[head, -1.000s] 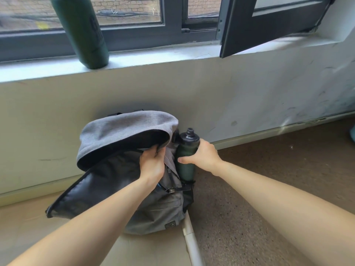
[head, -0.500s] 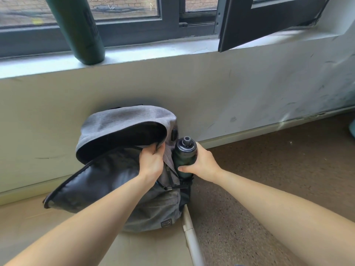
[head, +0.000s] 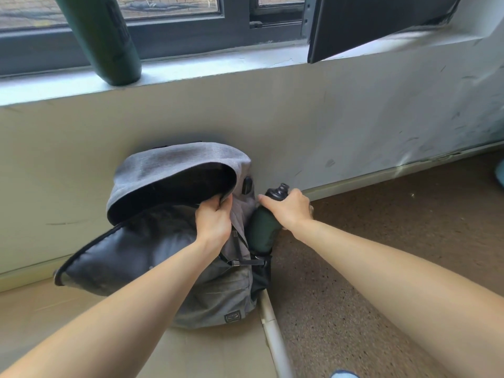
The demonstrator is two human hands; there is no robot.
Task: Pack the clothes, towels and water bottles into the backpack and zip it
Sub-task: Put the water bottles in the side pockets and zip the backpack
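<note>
Two bottles, one open backpack, two hands.

Plain indoor room: scuffed painted wall, dark-framed window, speckled floor.

So the small bottle went from standing straight up in the backpack's side pocket to leaning over, cap tipped out to the right. The right hand slid up closer to the cap too.
</note>
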